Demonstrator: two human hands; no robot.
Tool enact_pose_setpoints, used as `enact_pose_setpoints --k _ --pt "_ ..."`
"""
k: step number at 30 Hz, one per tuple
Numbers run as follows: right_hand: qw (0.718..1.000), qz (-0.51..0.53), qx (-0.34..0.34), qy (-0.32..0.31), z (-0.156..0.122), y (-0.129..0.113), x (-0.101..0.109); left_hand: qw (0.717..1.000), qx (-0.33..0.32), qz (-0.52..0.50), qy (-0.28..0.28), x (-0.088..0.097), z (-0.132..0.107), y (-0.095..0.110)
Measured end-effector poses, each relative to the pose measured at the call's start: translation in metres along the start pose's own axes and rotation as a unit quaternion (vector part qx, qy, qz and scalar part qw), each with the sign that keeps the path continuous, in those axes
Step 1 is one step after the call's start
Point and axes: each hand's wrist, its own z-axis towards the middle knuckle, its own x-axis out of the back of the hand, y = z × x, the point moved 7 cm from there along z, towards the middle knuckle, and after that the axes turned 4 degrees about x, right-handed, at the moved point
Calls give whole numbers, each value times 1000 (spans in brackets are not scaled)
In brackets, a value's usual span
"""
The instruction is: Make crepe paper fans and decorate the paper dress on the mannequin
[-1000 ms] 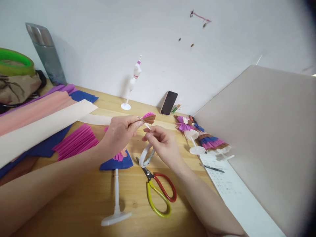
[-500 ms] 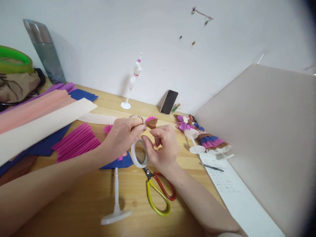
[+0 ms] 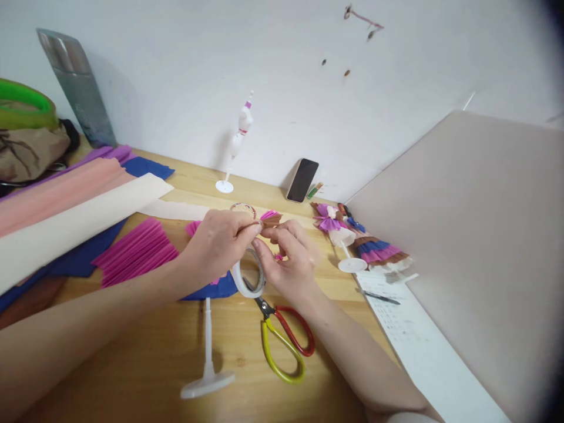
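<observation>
From my end of the feed I see both hands meeting above the middle of the desk (image 3: 145, 358). The left hand (image 3: 222, 238) has its thumb and forefinger pressed together, pinching the gathered end of a brown and magenta paper piece (image 3: 272, 221). That piece pokes out just past the left fingertips, its ruffled edge fanning away from me and toward the right, over the fingers of the right hand (image 3: 288, 255).

The right hand is curled, its fingertips right up against the pinched end; I can't tell whether they grip anything, since they overlap the paper there. A tape roll (image 3: 238, 281) sits directly below the fingertips of both hands, beside the right thumb; what supports it I can't make out. From my viewpoint it overlaps the tips of the scissors (image 3: 265, 308), which lie on the desk with their red and yellow handles toward me.

Left of the scissors I have a white stand (image 3: 208, 343) with blue paper (image 3: 207, 292) at its top, partly behind the left forearm. Pleated magenta paper (image 3: 136, 252) lies farther left, just beyond that forearm, well apart from the paper piece.
</observation>
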Motion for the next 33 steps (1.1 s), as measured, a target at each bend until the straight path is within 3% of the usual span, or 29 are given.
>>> enact_pose_setpoints --k 8,18,33 --pt "999 16 -38 6 4 3 1 999 -29 -24 18 -2 1 -1" --pt "999 1 -31 24 3 4 1 999 -36 -18 32 -2 1 -2" --pt "999 31 -20 21 1 3 3 993 44 -105 -26 -4 0 -5"
